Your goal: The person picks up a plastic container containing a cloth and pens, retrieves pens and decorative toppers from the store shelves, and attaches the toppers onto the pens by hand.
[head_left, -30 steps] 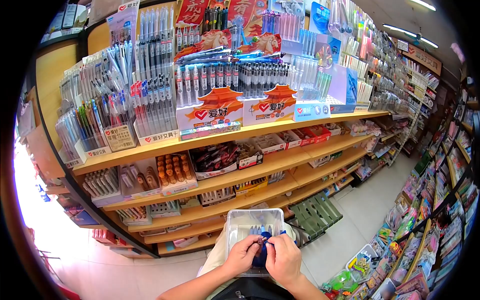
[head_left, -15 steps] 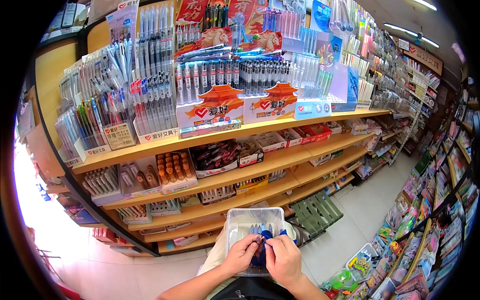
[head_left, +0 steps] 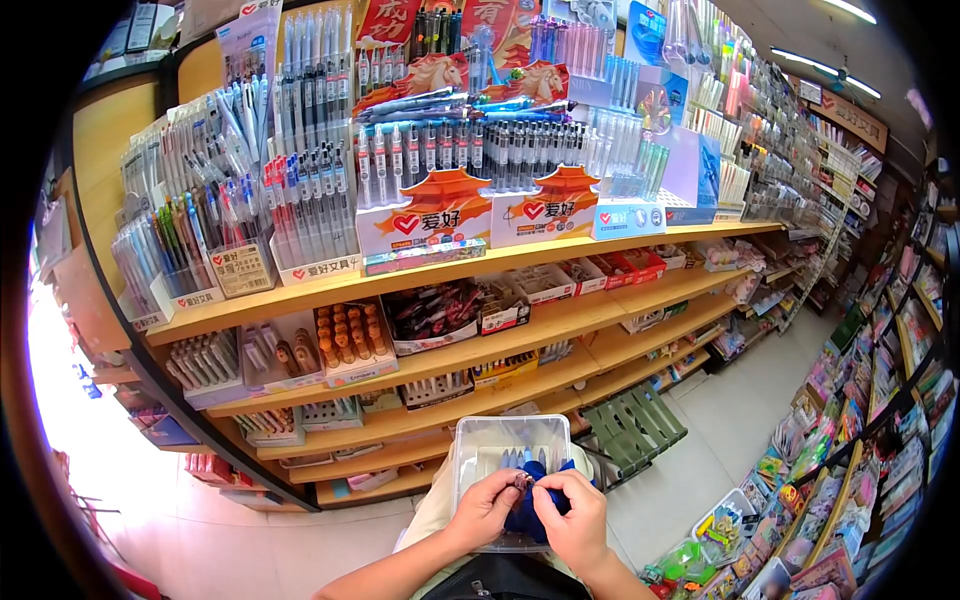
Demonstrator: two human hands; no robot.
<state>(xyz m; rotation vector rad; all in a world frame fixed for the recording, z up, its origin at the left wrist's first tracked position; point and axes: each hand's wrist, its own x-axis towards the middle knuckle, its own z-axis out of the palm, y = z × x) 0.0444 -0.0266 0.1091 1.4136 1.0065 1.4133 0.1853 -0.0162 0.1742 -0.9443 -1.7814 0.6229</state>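
Over a clear plastic box (head_left: 465, 455) on the lap, both hands meet at a small dark purplish-brown item (head_left: 521, 483). My left hand (head_left: 487, 507) pinches this item between thumb and fingers. My right hand (head_left: 570, 510) is closed just beside it, its thumb and index finger pressed together at the item's right side; what they hold is too small to name. A dark blue cloth-like thing (head_left: 530, 516) lies under and between the hands. Several bluish pens (head_left: 515, 458) lie in the box, behind the fingers.
Wooden shelves (head_left: 540, 330) packed with pens and display boxes rise in front. A green slatted stool (head_left: 635, 430) stands on the tiled floor (head_left: 720, 400), right of the box. Racks of packaged goods and a bin of colourful items (head_left: 725, 525) line the right side.
My right hand's fingers have shifted slightly around the small item, and its thumb and index finger show more clearly. My left hand keeps its pinch. The view has moved very slightly.
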